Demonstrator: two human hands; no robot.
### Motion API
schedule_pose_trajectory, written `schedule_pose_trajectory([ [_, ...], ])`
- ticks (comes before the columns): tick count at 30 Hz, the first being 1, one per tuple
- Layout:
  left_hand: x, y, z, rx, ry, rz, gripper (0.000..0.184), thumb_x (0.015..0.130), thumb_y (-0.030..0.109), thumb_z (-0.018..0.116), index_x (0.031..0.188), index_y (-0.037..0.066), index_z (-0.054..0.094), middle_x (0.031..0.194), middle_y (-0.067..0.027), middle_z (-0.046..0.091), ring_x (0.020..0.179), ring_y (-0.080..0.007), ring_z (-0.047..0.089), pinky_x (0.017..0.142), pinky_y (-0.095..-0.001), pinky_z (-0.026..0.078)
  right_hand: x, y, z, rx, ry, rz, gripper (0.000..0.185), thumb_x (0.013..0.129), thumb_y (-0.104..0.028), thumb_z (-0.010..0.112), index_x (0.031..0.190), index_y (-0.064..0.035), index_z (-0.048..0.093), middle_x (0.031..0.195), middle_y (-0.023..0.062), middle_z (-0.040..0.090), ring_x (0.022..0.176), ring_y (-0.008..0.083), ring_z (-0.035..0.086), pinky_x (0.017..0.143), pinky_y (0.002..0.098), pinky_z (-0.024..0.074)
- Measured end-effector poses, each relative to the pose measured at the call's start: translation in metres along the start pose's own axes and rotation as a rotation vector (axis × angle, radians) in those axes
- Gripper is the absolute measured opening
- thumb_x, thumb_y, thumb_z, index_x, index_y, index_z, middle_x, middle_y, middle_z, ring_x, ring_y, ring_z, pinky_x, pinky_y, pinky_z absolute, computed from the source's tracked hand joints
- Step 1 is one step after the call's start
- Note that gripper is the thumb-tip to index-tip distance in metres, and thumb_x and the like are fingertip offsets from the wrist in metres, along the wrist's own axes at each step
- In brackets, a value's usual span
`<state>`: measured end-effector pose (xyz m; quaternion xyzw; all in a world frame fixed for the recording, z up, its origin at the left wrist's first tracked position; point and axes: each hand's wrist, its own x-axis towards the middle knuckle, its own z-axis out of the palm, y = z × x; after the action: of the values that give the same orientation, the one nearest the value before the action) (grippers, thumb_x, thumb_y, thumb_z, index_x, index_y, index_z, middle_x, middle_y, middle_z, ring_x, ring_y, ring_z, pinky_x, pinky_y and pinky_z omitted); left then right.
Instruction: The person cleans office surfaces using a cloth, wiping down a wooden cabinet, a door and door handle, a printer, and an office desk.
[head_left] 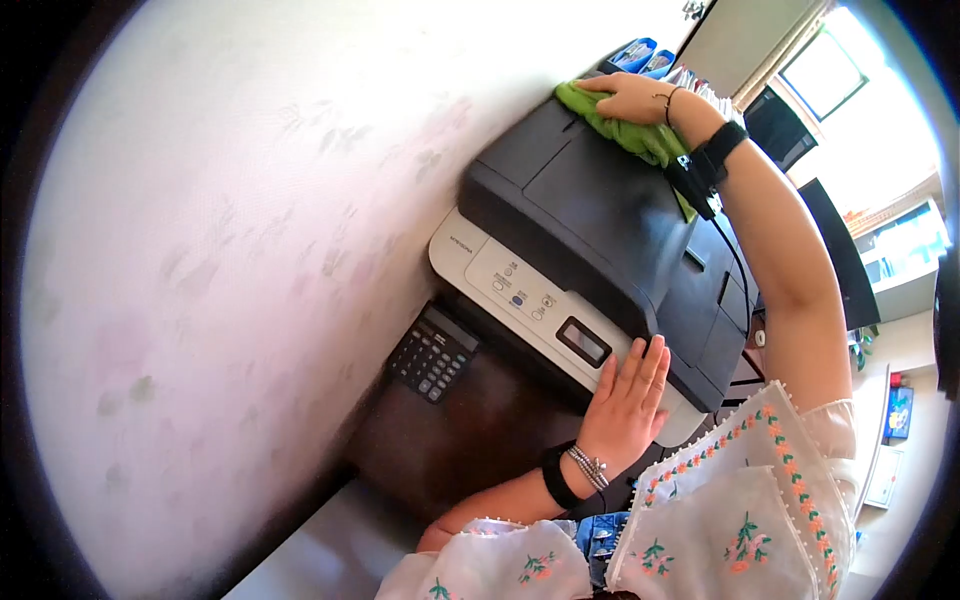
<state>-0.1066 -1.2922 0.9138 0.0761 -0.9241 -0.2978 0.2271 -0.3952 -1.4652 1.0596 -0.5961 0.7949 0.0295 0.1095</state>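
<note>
A black-and-white printer (580, 200) fills the middle of the view, its lid down. On its far end, my right hand (637, 98) presses a bunched green cloth (640, 140) against the dark top, fingers curled over it. The cloth trails down toward the wrist, where a black strap with a small device and cable is worn. My left hand (630, 395) lies flat with fingers stretched on the front edge of the printer, beside the small display (584, 342). Buttons (518, 300) line the white control panel.
A black calculator (433, 353) lies on the dark brown table (440, 450) in front of the printer. The patterned wall (250, 250) runs close along the left. Blue file holders (632, 55) stand past the printer's far end. Monitors (838, 250) and windows are at right.
</note>
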Motion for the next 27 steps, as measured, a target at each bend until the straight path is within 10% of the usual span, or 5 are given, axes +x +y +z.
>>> schedule_pose_trajectory([
  [18,0.003,-0.018,0.031,0.079,0.021,-0.045,0.086,0.074,0.031,0.064,0.139,-0.002,0.019,0.146,-0.0189,0.016,0.132,-0.0327,0.026,0.105,-0.0472,0.023,-0.054,-0.089,0.08,0.11,-0.01,-0.511,0.054,0.072,-0.019,0.053,0.127,-0.0177,0.048,0.112,0.0159,0.048,0.101,0.0324,0.053,0.092,0.0378,0.0423],
  [27,-0.011,-0.038,0.03,-0.167,0.144,-0.025,0.051,0.078,0.024,0.059,0.123,0.003,0.047,0.132,-0.015,0.042,0.126,-0.0302,0.036,0.104,-0.0484,0.023,-0.134,-0.046,0.064,0.041,-0.639,-0.193,0.036,0.074,-0.02,0.051,0.106,-0.0088,0.061,0.097,0.0162,0.054,0.091,0.0316,0.056,0.086,0.0378,0.0444],
])
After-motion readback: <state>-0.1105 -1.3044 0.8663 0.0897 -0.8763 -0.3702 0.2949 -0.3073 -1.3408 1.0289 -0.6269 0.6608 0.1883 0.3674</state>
